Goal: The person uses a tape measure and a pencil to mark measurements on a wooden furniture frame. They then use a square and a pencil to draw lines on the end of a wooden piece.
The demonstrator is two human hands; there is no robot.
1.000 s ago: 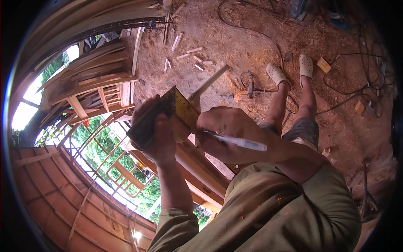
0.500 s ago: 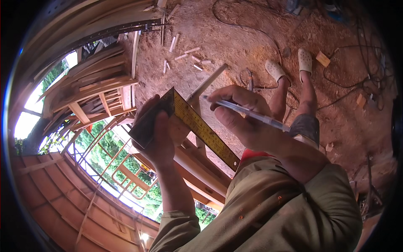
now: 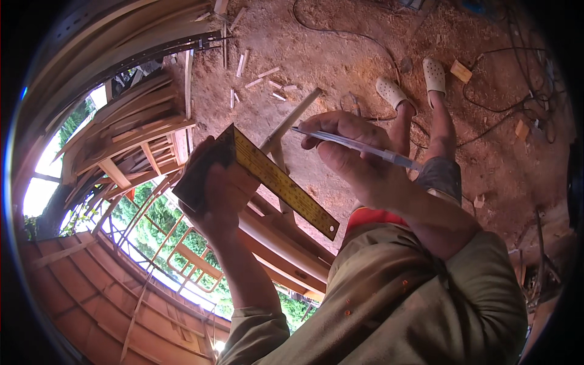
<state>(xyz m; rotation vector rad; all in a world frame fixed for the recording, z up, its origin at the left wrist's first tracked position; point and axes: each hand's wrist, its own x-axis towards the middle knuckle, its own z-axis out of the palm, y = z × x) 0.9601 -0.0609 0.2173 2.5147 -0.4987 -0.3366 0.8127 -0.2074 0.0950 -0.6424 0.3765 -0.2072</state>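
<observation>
— Try square [image 3: 267, 176] first: where is it sitting?

— I see it up in the middle of the head view. My left hand [image 3: 222, 194] is wrapped around its dark stock, fingers closed tight on it, and the yellow graduated blade runs down and to the right from there, ending just above the olive sleeve [image 3: 426, 304].

— And the right hand?

— My right hand [image 3: 359, 158] is just right of the blade, pinching a clear-barrelled pen [image 3: 359, 145] between thumb and fingers. The pen lies nearly level, its tip pointing left toward the upper part of the blade. I can't tell whether the tip touches anything; a wooden stick [image 3: 291, 120] passes behind it there.

— What is under the square?

— A long curved wooden beam [image 3: 286, 243] runs beneath the blade, down toward the lower right. The blade seems to lie against it, though the fisheye bend makes me unsure of contact.

— Anything further off?

— Far below, on the sawdust-covered dirt floor [image 3: 340, 61], two feet in white perforated clogs [image 3: 413, 82] stand near the top right. Short wood offcuts [image 3: 261, 76] lie scattered left of them, and dark cables [image 3: 499, 79] loop across the floor on the right. On the left, curved timber frames [image 3: 121, 140] rise, with green foliage [image 3: 158, 219] showing through the gaps.
</observation>
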